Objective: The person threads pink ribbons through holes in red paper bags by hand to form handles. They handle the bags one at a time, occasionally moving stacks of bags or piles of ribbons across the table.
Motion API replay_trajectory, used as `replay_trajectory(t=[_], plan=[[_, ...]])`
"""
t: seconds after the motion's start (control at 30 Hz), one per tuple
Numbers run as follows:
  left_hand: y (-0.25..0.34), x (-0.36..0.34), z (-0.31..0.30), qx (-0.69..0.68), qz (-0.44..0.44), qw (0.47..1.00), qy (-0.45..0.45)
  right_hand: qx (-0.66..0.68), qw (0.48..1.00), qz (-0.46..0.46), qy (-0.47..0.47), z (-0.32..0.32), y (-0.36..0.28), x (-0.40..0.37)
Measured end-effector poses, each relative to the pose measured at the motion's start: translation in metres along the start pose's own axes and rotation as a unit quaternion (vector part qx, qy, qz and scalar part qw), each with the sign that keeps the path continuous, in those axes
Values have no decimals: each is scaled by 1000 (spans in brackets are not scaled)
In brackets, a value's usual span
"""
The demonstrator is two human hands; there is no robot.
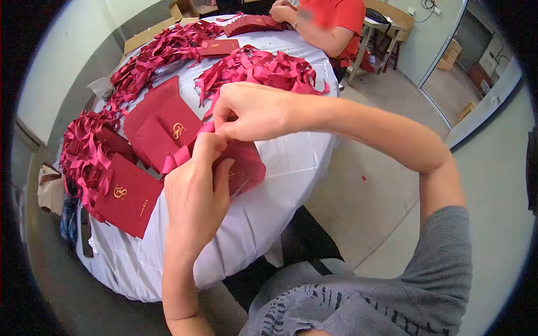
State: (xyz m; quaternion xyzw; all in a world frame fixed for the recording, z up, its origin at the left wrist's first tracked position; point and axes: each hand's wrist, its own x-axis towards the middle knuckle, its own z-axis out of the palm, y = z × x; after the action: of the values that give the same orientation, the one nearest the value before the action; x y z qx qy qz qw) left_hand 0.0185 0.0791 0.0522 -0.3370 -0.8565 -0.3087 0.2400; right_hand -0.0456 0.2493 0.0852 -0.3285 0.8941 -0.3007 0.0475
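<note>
A satiny pink-red ribbon (177, 159) is pinched between thumb and fingers by the left grip (193, 193) and the right grip (255, 109), close together; it is looped just left of the fingertips and partly hidden by them. Below the right grip, a deep-red packet (249, 165) is partly blocked by the left grip. Left of both, a red pouch (159, 120) is marked in gold; farther left, a red card (129, 196) is laid flat. Ribbon heaps (258, 70) are spread beyond. The white-draped desk (280, 185) is flanked, far side, by a person (347, 25) in red.
</note>
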Motion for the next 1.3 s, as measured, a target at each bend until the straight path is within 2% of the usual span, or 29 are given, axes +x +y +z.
replay_trajectory(t=[0.07, 0.1, 0.13, 0.2, 0.23, 0.3, 0.33, 0.4, 0.43, 0.47, 0.5, 0.53, 0.6, 0.63, 0.7, 0.73, 0.8, 0.87, 0.93, 1.0, 1.07, 1.1, 1.2, 1.23, 1.3], plan=[[2, 1, 0, -19, -9, 1000, 3, -22, 997, -40, 65, 8, 6, 3], [4, 0, -2, -10, -4, 999, -31, -38, 978, -101, 178, 9, 2, 6], [7, -3, -3, -1, 2, 998, -65, -10, 983, -47, 178, 0, 2, 13], [8, -1, 0, -18, -3, 999, -30, 73, 979, -39, 187, -14, 0, 14], [5, 2, 1, -30, 7, 1000, -1, 70, 979, -39, 188, -17, 3, 17], [4, 1, -2, -31, -2, 999, -24, 74, 972, -38, 217, -20, 16, 26], [4, 0, -3, -27, -4, 999, -43, 121, 964, 1, 235, -22, 22, 30], [5, 1, -6, -22, 7, 999, -34, 264, 934, -13, 242, -20, 35, 38], [6, 2, -8, -29, -10, 999, -43, 296, 930, -15, 218, -17, 40, 35], [6, 4, -9, -36, -29, 998, -50, 442, 883, -21, 157, -13, 46, 31], [5, 4, -9, -36, -12, 998, -47, 576, 812, -26, 89, -8, 52, 26], [5, 4, -10, -33, -14, 998, -42, 644, 763, -50, 23, 0, 55, 19], [7, 6, -12, -30, -36, 996, -78, 646, 763, -23, -32, 25, 75, 20], [8, 7, -13, -35, -44, 994, -89, 568, 822, -38, -28, 29, 65, 5], [5, 7, -11, -38, -22, 996, -74, 554, 819, -89, -118, 30, 62, -6], [4, 7, -9, -42, 2, 997, -60, 487, 867, -49, -91, 21, 52, -12], [3, 7, -8, -21, 3, 998, -63, 417, 899, -117, -67, 13, 40, -16], [3, 7, -7, -11, -18, 998, -61, 420, 899, -96, -74, 10, 39, -15], [3, 7, -6, -17, 1, 998, -52, 420, 897, -118, -74, 9, 43, -12], [5, 6, -7, 1, -26, 997, -72, 453, 883, -111, -59, 12, 41, -12], [4, 5, -5, 5, -15, 998, -61, 421, 902, -89, -36, 11, 40, -10], [4, 5, -3, 8, -7, 999, -47, 424, 903, -74, -2, 15, 38, -8], [6, 4, -4, 21, -9, 998, -55, 343, 925, -131, 102, 25, 30, -10], [5, 4, -3, 21, -10, 998, -53, 342, 925, -132, 100, 30, 28, -10], [2, 2, -1, 35, 29, 998, -33, 366, 908, -89, 185, 41, 30, -10]])
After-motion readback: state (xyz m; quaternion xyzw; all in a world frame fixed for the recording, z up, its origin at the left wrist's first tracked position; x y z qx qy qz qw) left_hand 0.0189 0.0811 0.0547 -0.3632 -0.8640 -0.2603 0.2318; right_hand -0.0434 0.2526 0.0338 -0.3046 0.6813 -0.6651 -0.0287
